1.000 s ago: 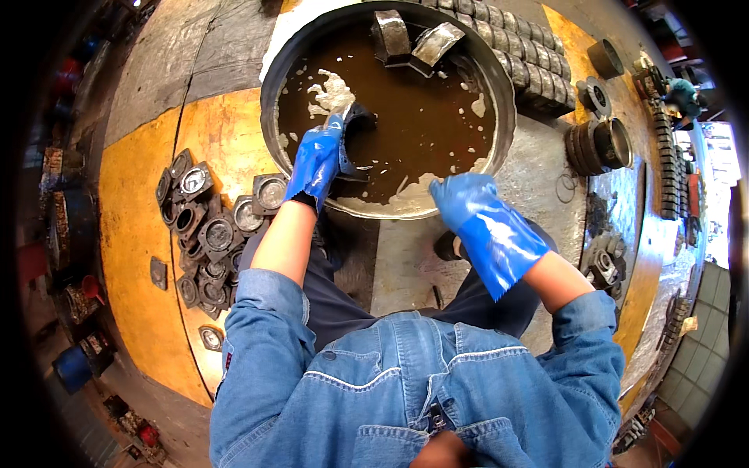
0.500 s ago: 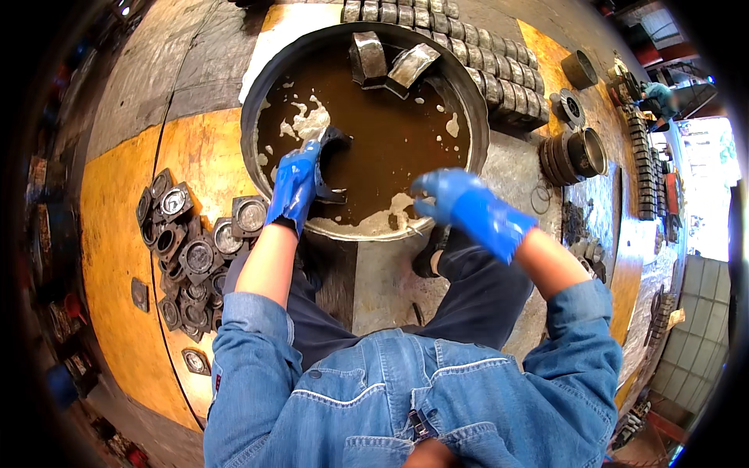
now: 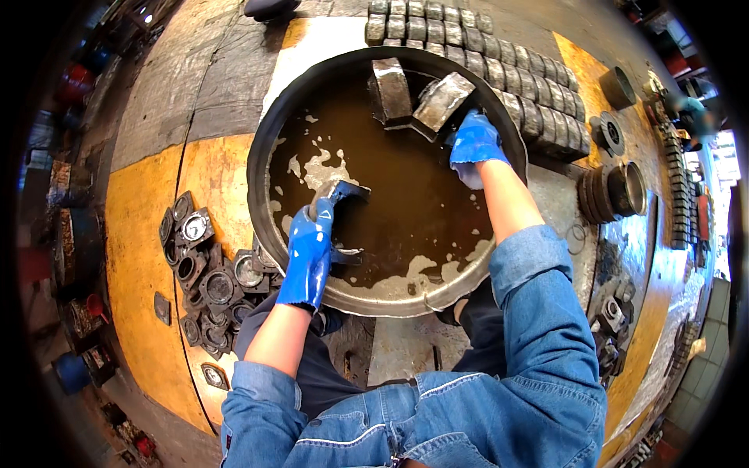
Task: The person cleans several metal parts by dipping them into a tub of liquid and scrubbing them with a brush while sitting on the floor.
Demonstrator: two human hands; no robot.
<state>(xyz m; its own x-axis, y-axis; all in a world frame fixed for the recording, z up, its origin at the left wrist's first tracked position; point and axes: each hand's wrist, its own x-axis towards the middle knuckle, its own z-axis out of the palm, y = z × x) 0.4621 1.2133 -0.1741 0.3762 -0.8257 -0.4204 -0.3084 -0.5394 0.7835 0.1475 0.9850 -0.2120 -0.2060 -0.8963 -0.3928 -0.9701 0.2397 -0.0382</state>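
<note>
A dark C-shaped metal piece [image 3: 349, 190] is in my left hand [image 3: 309, 253], gloved in blue. My fingers are closed on its outer curve, and its two ends point right, over brown liquid in a large round metal basin [image 3: 378, 307]. On the basin's right side, my right hand [image 3: 476, 147], also in a blue glove, reaches down by its inner wall. The fingers there are mostly hidden. Close to that hand lies a curved metal block [image 3: 442, 105], leaning against a second block [image 3: 392, 90]; both stick up out of the liquid at the far side.
Rows of similar metal blocks [image 3: 538, 117] are stacked beyond the basin. Left of it lies a heap of square flanged metal parts [image 3: 218, 287]. Stacked metal rings [image 3: 612, 193] and an upright cylinder [image 3: 618, 87] stand on the right. Another person [image 3: 690, 117] is far right.
My right hand has moved from the basin's near rim to its far right side, beside the blocks. My left hand keeps hold of the C-shaped piece. The whole view has shifted.
</note>
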